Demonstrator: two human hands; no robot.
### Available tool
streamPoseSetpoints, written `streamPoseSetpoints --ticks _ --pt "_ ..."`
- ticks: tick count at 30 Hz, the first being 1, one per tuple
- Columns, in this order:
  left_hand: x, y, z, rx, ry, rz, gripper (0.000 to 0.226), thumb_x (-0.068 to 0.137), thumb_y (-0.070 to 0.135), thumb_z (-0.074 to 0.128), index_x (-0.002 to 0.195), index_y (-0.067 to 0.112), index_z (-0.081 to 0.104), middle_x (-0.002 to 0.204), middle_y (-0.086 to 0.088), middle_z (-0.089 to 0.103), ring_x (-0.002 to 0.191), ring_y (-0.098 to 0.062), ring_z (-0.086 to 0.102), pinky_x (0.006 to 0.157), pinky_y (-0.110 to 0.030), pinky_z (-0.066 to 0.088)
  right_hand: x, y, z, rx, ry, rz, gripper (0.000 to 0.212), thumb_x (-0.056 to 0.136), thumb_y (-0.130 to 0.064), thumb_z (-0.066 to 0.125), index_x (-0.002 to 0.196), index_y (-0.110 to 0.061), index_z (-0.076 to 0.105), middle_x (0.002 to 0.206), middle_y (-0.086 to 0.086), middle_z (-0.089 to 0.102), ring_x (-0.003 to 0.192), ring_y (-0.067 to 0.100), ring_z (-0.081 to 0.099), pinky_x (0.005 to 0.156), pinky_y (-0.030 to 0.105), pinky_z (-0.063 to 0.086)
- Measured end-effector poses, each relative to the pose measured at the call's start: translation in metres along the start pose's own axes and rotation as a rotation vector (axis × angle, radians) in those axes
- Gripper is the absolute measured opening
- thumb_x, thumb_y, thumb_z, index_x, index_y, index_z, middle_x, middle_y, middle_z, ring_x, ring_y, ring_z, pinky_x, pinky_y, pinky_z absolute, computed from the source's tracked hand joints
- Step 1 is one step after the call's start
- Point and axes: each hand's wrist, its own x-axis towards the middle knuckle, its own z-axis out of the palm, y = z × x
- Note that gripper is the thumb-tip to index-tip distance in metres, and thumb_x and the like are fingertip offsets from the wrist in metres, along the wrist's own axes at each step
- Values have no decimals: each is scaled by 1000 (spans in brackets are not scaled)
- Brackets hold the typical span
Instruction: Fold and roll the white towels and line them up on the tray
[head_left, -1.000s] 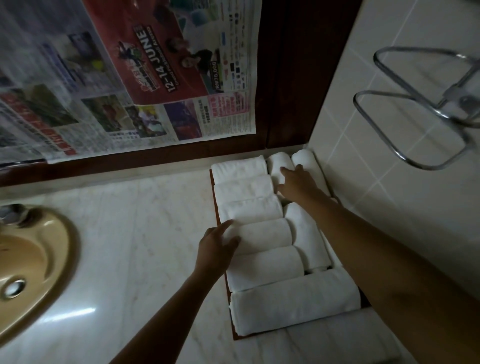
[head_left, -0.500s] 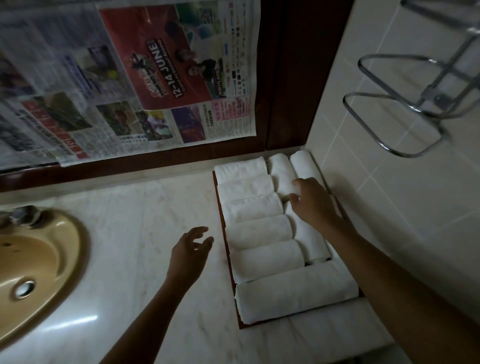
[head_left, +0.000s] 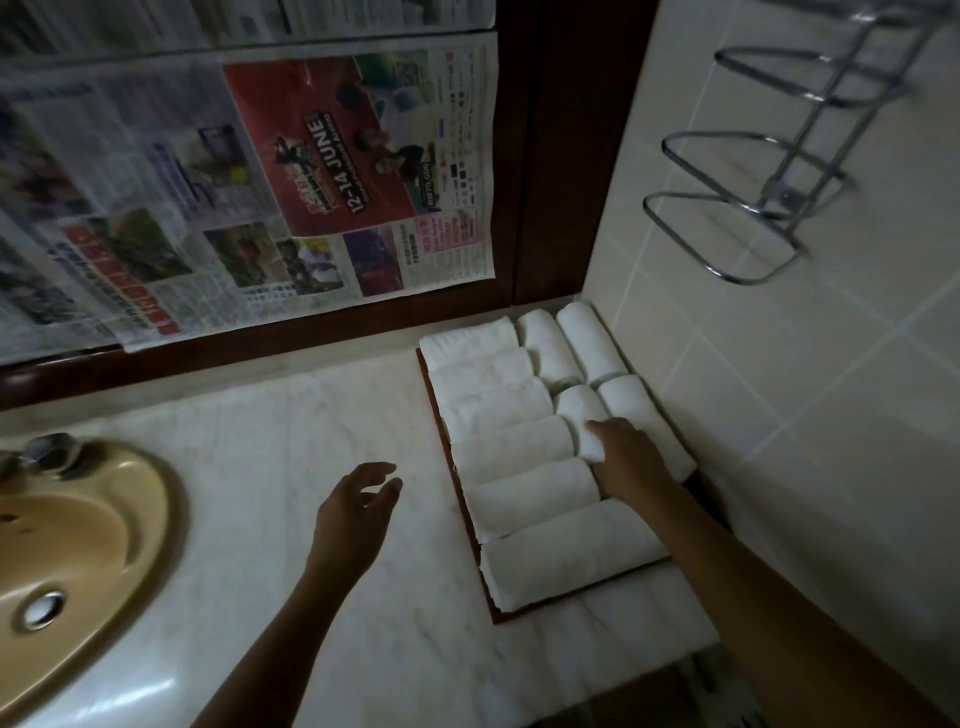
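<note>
Several rolled white towels lie packed on a dark red-brown tray at the right end of the marble counter. A left column of rolls runs crosswise; shorter rolls on the right point away from me. A long roll lies across the tray's near end. My right hand rests with fingers on a short roll in the right column. My left hand hovers above the counter to the left of the tray, fingers loosely spread, holding nothing.
A tan sink basin is set into the marble counter at the left. Newspaper sheets cover the back wall. A chrome wire rack juts from the tiled right wall, above the tray.
My left hand came off the left column of rolls and drew back over the counter. My right hand slid from the far right rolls toward me onto a nearer short roll.
</note>
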Motion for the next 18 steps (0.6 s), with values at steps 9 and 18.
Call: streamPoseSetpoints --ticks 9,18 --pt "-8 0 -25 -7 -37 67 22 99 31 68 120 27 72 119 6 73 85 7 62 71 -5 39 -34 -16 -4 82 143 22 64 93 -23 72 152 -16 45 148 13 49 131 35 50 110 45 43" --pt "-34 2 -82 -75 -16 194 25 101 32 64 125 28 69 122 7 70 100 -7 67 75 -15 44 -125 -95 -26 342 384 -36 44 95 -23 70 138 -15 60 135 3 61 125 21 57 102 31 46"
